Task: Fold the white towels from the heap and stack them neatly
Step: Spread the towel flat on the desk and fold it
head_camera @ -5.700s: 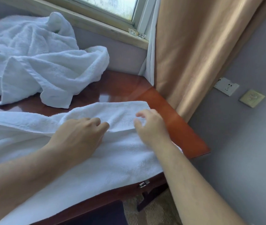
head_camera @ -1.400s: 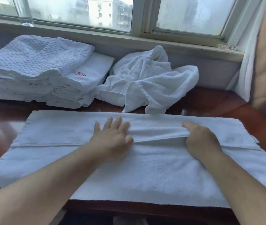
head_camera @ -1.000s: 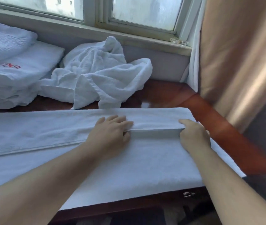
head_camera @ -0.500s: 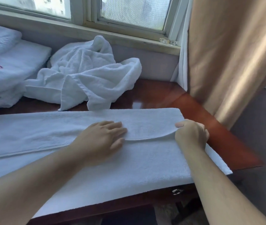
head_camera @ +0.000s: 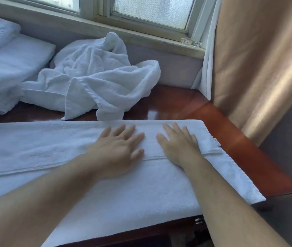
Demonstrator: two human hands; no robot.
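White towel [head_camera: 34,145] on red-brown surface [head_camera: 239,139], left hand [head_camera: 116,150] and right hand [head_camera: 179,145] flat on it, fingers [head_camera: 167,128] straight, gripping nothing, heap [head_camera: 95,81] at 11 o'clock

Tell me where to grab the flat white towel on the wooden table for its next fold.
Pinch the flat white towel at its right short end, coming in from the right: that hemmed edge lies exposed by the glossy wooden table's edge, while its left end runs out of view.

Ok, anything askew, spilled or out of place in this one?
Nothing stands out. The left hand and right hand press flat on the half-folded towel; the crumpled heap behind it just awaits folding, and the folded stack sits left of it.
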